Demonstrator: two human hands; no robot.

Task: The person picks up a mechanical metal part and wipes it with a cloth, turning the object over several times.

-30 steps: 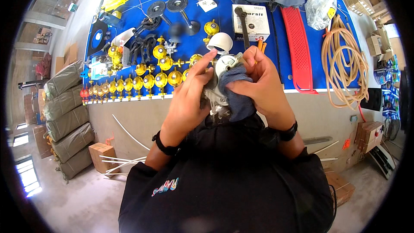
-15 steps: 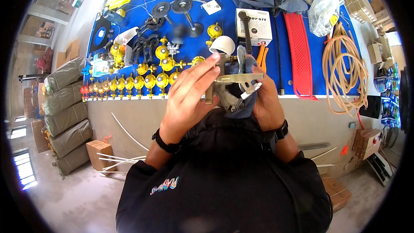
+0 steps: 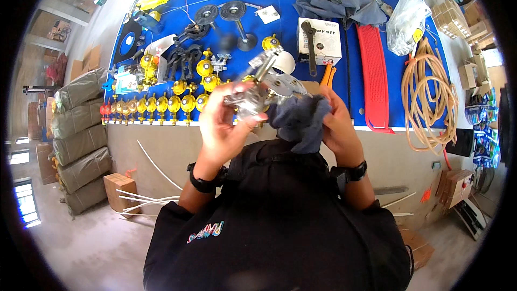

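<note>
My left hand grips a shiny metal assembly, with a valve-like body and a flat plate, held up before the table's near edge. Motion smears part of it. My right hand pinches a dark blue-grey cloth, which hangs bunched against the assembly's right side. The cloth hides part of the plate. Beyond my hands sit a white rounded cup and orange-handled pliers. An adjustable wrench lies on a white box.
Yellow gas regulators line the blue table's near edge at left. Behind them are black burner parts. On the right lie a red perforated strip, a coiled tan hose and a clear plastic bag. Wrapped bundles are stacked far left.
The metal assembly has turned and tilted up to the left with my left hand. My right hand has drawn slightly right, and the cloth shows more openly.
</note>
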